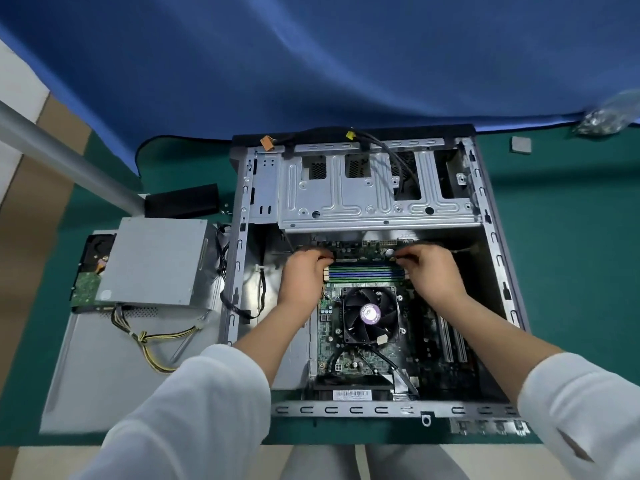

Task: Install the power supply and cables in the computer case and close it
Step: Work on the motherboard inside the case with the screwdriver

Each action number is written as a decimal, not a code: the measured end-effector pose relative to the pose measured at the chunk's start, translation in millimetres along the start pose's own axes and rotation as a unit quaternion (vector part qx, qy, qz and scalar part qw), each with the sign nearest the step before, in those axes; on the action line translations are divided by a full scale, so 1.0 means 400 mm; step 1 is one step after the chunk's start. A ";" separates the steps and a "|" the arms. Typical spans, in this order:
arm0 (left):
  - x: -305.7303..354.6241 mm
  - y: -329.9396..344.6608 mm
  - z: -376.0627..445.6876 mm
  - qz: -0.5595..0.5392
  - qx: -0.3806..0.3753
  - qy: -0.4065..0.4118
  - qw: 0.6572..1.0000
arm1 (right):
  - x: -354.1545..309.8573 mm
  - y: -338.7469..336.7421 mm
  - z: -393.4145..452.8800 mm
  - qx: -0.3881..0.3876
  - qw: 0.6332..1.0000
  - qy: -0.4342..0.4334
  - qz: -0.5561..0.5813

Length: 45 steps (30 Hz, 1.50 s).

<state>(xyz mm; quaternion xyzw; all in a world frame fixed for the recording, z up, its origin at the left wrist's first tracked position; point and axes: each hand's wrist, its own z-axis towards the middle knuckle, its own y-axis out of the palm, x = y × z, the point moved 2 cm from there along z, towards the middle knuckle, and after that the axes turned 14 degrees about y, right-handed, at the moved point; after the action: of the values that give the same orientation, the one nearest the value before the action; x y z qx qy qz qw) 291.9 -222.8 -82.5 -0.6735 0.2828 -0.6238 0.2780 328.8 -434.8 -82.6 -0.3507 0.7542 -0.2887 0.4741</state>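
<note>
Both hands inside open computer case point(242, 216), at memory slots point(365, 271). Left hand point(304, 271) and right hand point(429, 268): fingers curled at slot ends; contents indiscernible. Press both ends evenly. Power supply point(156, 261) outside case, left, on side panel point(104, 375); yellow-black cables point(156, 341) loose.

A grey power supply point(152, 261) trails yellow-and-black cables point(152, 344) over green matting point(571, 258) beneath blue cloth point(311, 64).

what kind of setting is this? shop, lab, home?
Likely a repair or assembly bench, possibly a training setup: an opened computer case on a green mat, a loose power supply beside it, and a blue cloth backdrop.
</note>
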 end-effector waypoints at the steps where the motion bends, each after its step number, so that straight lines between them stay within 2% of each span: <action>1: 0.000 -0.003 0.004 0.000 0.002 0.008 1.000 | 0.001 0.004 0.003 0.003 1.000 0.007 0.010; 8: -0.011 -0.003 0.015 0.014 -0.019 0.026 0.999 | 0.009 0.013 0.011 -0.004 0.999 0.004 0.043; 24: -0.015 0.008 0.001 0.118 -0.053 0.115 0.985 | 0.013 0.013 0.004 -0.005 0.999 -0.016 -0.045; 35: -0.018 0.006 0.001 0.106 -0.034 0.113 0.987 | 0.014 0.014 0.001 0.016 0.995 -0.046 -0.083; 45: -0.027 0.014 0.006 0.131 -0.059 0.120 0.982 | 0.020 0.022 0.006 0.023 0.996 -0.042 -0.080</action>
<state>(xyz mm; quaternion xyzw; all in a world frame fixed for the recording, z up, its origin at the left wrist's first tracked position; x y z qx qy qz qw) 293.6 -218.8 -93.9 -0.5663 0.4360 -0.6406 0.2807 326.2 -436.4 -94.5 -0.4111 0.6962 -0.3281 0.4884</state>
